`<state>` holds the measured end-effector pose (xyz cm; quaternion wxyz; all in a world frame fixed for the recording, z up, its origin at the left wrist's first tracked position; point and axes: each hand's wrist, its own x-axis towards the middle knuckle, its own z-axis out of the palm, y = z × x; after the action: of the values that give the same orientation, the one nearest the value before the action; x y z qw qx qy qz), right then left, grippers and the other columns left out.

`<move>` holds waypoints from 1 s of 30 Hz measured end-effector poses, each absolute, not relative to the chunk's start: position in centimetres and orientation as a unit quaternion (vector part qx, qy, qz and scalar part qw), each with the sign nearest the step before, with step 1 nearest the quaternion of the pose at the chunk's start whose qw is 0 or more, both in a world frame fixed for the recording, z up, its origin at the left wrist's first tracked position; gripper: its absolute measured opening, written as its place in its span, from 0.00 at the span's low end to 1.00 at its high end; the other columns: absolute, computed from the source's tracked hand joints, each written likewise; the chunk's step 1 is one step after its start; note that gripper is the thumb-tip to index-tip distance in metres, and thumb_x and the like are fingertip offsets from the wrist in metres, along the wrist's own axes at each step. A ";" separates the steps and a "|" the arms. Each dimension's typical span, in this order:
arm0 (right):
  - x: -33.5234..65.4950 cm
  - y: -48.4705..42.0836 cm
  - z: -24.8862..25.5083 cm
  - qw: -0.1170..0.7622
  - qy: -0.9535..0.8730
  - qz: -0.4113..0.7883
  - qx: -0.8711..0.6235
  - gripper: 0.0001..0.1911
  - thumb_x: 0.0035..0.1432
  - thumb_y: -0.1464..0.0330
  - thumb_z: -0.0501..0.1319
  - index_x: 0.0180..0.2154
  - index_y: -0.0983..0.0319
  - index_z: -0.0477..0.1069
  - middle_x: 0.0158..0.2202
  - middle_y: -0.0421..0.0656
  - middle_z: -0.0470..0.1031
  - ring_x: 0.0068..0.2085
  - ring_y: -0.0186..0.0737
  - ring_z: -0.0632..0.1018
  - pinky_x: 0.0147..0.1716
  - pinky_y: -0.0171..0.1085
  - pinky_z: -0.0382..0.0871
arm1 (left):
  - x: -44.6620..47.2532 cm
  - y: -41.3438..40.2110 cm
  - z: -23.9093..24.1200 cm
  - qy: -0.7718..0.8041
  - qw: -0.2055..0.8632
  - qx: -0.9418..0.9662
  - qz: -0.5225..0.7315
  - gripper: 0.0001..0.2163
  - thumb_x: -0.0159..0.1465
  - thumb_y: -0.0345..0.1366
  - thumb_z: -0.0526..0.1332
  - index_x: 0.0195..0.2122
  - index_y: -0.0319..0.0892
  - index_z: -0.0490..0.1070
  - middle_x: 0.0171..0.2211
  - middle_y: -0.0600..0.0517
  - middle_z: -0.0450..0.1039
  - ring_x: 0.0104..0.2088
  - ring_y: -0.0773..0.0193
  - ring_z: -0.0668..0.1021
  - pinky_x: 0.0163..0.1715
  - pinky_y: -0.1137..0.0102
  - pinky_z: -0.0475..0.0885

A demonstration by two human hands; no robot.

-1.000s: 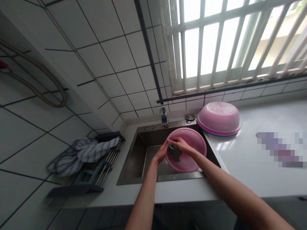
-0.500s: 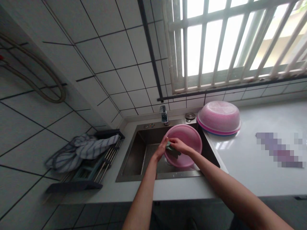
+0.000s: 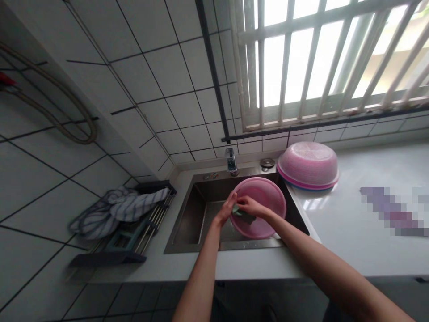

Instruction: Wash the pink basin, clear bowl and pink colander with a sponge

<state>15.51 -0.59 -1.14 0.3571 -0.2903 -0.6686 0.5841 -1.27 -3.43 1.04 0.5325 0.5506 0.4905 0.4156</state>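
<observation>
Left hand (image 3: 225,212) grips rim of pink basin (image 3: 259,206) tilted in the sink (image 3: 187,214); right hand (image 3: 250,206) fingers closed on green scrub pad (image 3: 241,213); wet rim could slip, dropping basin; stacked basins (image 3: 308,166) behind on desk (image 3: 351,223).

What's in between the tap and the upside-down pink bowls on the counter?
In the head view, a small round metal fitting sits on the sink's back ledge between the tap and the upturned pink bowls. Nothing else lies there.

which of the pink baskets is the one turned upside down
The pink basket on the counter, right of the sink, lies rim-down on a stack. The other, the pink basket in the sink, faces up, held by the left hand.
</observation>
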 end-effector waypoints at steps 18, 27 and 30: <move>17.6 1.3 0.1 0.525 -0.511 0.553 -0.397 0.17 0.52 0.53 0.65 0.31 0.62 0.75 0.28 0.42 0.76 0.30 0.39 0.72 0.29 0.35 0.65 | -0.7 -3.2 1.1 0.456 0.561 0.554 0.413 0.39 0.64 0.66 0.61 0.68 0.45 0.69 0.70 0.45 0.66 0.73 0.46 0.63 0.75 0.52 0.51; 15.6 -0.7 -0.2 0.401 -0.609 0.609 -0.315 0.12 0.51 0.59 0.68 0.32 0.62 0.77 0.30 0.44 0.78 0.33 0.41 0.74 0.32 0.36 0.68 | -1.3 -3.3 0.7 0.466 0.544 0.573 0.399 0.39 0.63 0.67 0.61 0.67 0.47 0.69 0.70 0.47 0.67 0.73 0.46 0.62 0.76 0.52 0.47; 16.0 0.0 -0.5 0.445 -0.560 0.612 -0.338 0.15 0.51 0.57 0.68 0.33 0.63 0.77 0.31 0.44 0.78 0.32 0.40 0.74 0.31 0.35 0.68 | -1.3 -3.2 0.7 0.460 0.544 0.579 0.396 0.39 0.64 0.66 0.60 0.68 0.46 0.68 0.70 0.46 0.67 0.73 0.46 0.63 0.76 0.52 0.48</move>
<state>15.99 0.03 -0.51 0.4453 -0.3376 -0.5602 0.6115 -1.29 -3.21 0.73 0.5444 0.5788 0.4603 0.3959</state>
